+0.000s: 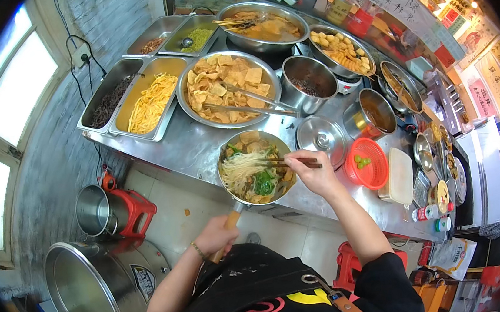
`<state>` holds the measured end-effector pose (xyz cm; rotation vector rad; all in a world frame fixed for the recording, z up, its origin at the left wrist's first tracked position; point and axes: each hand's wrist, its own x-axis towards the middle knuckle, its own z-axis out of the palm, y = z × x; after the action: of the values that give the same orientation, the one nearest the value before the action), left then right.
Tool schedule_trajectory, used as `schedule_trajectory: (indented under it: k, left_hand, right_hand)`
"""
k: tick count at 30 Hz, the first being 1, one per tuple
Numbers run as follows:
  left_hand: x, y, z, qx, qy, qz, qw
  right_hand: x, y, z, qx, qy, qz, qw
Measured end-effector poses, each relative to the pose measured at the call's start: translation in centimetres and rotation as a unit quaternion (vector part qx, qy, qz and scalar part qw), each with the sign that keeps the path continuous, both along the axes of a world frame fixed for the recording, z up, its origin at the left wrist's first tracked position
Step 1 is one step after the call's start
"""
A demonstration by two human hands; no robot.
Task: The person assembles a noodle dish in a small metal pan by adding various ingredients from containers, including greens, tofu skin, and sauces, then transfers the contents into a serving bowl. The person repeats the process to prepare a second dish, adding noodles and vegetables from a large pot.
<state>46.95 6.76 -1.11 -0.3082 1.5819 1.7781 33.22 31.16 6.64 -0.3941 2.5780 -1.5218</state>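
My left hand (pixel 217 235) is closed round the wooden handle of a small metal pan (pixel 286 146), which I hold at the front edge of the steel counter. Pale noodles (pixel 243 170), leafy greens (pixel 264 182) and brown fried pieces fill the pan. From the right, my right hand (pixel 313 172) grips a pair of dark chopsticks (pixel 284 163), their tips in among the noodles. Just behind the pan stands a wide steel bowl of fried sheets (pixel 225 84), with metal tongs (pixel 250 95) lying across it.
Steel trays (pixel 144 130) of yellow and dark strips stand at the back left. A metal lid (pixel 320 139), a red basket (pixel 379 164) and a steel pot (pixel 309 67) crowd the counter's right. On the floor at left are a large steel vat (pixel 68 251) and a red stool (pixel 139 211).
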Motion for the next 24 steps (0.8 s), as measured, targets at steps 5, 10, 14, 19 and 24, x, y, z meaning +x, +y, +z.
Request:
schedule_trajectory:
  k: [5,10,14,19,24]
  left_hand:
    - [0.5,-0.3,-0.1,-0.012,-0.022,0.007,1.0]
    - [0.0,0.1,0.2,-0.009,-0.017,0.004,1.0]
    - [0.3,0.0,0.1,-0.006,-0.024,0.012,1.0]
    - [0.2,0.0,0.2,0.01,-0.009,0.011,1.0]
    - [0.0,-0.2,0.7,-0.005,-0.015,0.011,1.0]
  right_hand:
    - [2.4,0.5,6.1,0.092,0.015,0.179,0.979]
    - [3.3,-1.4,2.6,0.109,0.159,0.278,0.941]
    - [2.4,-1.3,2.6,0.077,0.241,0.236,0.938]
    - [0.3,-0.9,2.1,0.084,0.195,0.124,0.969]
    - [1.6,-0.6,0.5,0.089,0.079,0.096,0.988]
